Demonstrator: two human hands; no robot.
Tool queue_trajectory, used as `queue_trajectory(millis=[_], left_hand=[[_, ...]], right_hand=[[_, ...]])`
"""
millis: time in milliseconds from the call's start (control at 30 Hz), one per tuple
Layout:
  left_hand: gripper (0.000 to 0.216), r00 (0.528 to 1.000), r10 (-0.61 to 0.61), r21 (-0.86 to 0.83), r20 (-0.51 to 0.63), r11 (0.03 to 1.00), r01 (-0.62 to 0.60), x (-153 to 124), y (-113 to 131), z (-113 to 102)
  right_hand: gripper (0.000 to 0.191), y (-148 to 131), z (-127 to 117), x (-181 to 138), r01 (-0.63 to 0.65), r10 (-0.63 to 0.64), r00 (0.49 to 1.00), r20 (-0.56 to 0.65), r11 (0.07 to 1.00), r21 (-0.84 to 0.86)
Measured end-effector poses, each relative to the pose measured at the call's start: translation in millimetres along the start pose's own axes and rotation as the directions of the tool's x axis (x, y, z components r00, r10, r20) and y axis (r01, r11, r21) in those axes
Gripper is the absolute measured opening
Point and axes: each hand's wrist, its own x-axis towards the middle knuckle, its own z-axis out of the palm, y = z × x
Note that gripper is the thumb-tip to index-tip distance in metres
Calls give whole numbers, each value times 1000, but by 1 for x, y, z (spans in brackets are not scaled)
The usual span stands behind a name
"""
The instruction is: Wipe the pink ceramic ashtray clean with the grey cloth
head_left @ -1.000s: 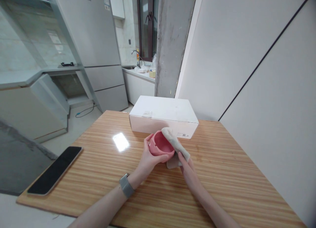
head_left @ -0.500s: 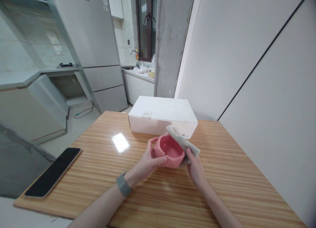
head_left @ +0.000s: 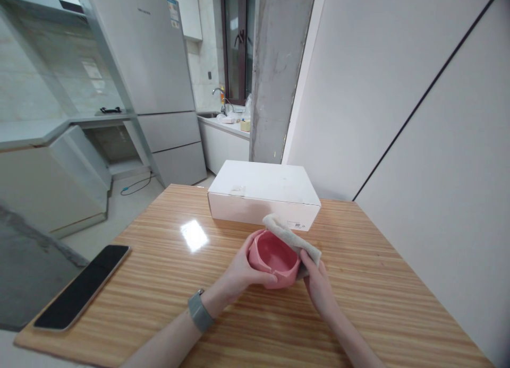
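Observation:
A pink bowl with a notched rim, perhaps an ashtray (head_left: 274,253), is tilted toward me above the table. My left hand (head_left: 241,264) grips it from the left, thumb along its near outer wall. My right hand (head_left: 316,276) is closed on a folded light grey cloth (head_left: 292,238), which lies against the bowl's far right rim and outer side. Part of the cloth and several right fingertips are hidden behind the bowl. A watch with a grey strap (head_left: 200,310) is on my left wrist.
The wood-grain table (head_left: 382,293) carries a closed white box (head_left: 265,183) just behind the bowl. A dark-screened phone or tablet (head_left: 83,287) lies at the left edge. Beyond stand a fridge (head_left: 159,65) and a sink counter (head_left: 225,139); a white wall (head_left: 398,81) borders the right.
The view has tilted up a little, so everything sits lower. My left hand has wrapped further along the bowl's near side, and the cloth has slid slightly left along the far rim.

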Motion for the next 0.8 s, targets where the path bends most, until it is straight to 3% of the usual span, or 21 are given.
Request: queue_trajectory(millis=[200, 333, 433, 533, 667, 800], left_hand=[[95, 991, 35, 81, -126, 996, -25, 4, 3, -1], [95, 965, 74, 111, -252, 993, -47, 7, 3, -1], [95, 954, 95, 108, -285, 992, -67, 7, 2, 2], [90, 971, 80, 8, -224, 997, -80, 5, 2, 3], [66, 997, -74, -233, -18, 970, 68, 1, 2, -3], [66, 994, -77, -254, 75, 963, 94, -2, 3, -6]], right_hand=[[44, 11, 0, -3, 22, -22, 1000, -1, 1000, -17], [53, 12, 8, -6, 19, -20, 993, 118, 1000, 6], [58, 11, 11, -5, 15, -18, 986, 167, 1000, 16], [57, 11, 10, -3, 19, -23, 988, 150, 999, 28], [51, 9, 7, -2, 24, -28, 997, 72, 999, 49], [43, 4, 6, -2, 9, -10, 1000, 5, 996, 85]])
